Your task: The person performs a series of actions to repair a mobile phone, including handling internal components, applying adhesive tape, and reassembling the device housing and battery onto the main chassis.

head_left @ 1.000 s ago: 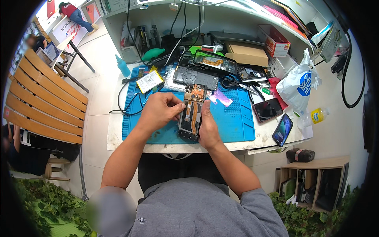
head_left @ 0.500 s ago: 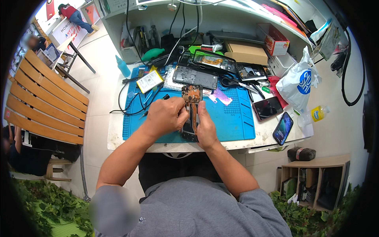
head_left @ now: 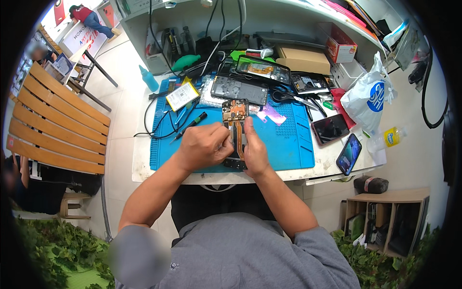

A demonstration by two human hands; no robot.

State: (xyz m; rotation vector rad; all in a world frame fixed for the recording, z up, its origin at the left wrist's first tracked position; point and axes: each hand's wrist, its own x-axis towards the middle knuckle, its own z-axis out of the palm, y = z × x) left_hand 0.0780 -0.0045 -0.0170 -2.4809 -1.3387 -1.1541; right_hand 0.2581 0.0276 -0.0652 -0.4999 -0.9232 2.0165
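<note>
My right hand (head_left: pixel 255 151) grips the right side of an opened phone (head_left: pixel 237 108), its board and long orange ribbon cable exposed. My left hand (head_left: pixel 204 147) is closed, knuckles up, against the phone's left side; what its fingertips hold is hidden. Left of that hand a black-and-green screwdriver (head_left: pixel 190 126) lies on the blue mat (head_left: pixel 288 149). Behind the phone are a grey phone frame (head_left: pixel 236 89), a pink film (head_left: pixel 274 116) and a yellow-edged battery (head_left: pixel 182 96).
Cluttered behind are scissors (head_left: pixel 281 96), boxes (head_left: pixel 301 60) and cables. At right sit two phones (head_left: pixel 329 128), a white plastic bag (head_left: pixel 365 96) and a bottle (head_left: pixel 382 139); a blue squeeze bottle (head_left: pixel 148 77) stands back left. People (head_left: pixel 89 19) and a wooden chair (head_left: pixel 57 120) are off left.
My left hand has turned over from a pinch at the phone's edge into a closed, knuckles-up position, uncovering more of the screwdriver. The phone's bottom is slightly shifted rightward.
</note>
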